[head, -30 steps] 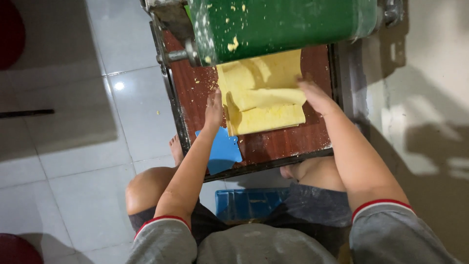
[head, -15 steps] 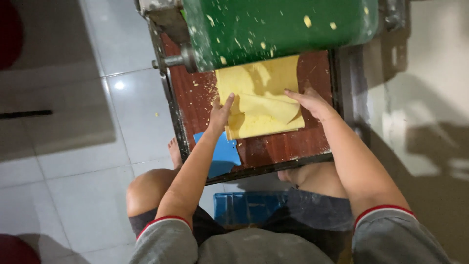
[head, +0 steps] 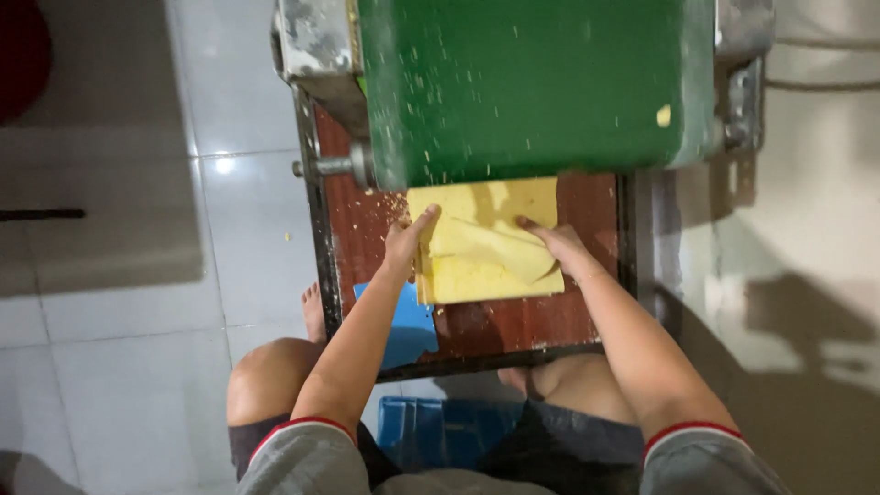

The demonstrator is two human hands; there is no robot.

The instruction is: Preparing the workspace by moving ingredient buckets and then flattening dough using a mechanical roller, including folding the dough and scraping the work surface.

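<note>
A folded yellow dough sheet lies on the reddish-brown tray just below the green housing of a rolling machine. My left hand presses against the sheet's left edge, fingers pointing up toward the machine. Flat on the sheet's right side rests my right hand, fingers spread over a fold. The far end of the dough is hidden under the green housing.
A blue flat piece lies on the tray under my left forearm. A blue crate sits on the floor between my knees. A metal shaft sticks out at the machine's left. White tiled floor spreads to the left.
The view has shifted so the green housing fills more of the top. Both hands have moved the dough up toward the machine, and less of the sheet shows on the tray.
</note>
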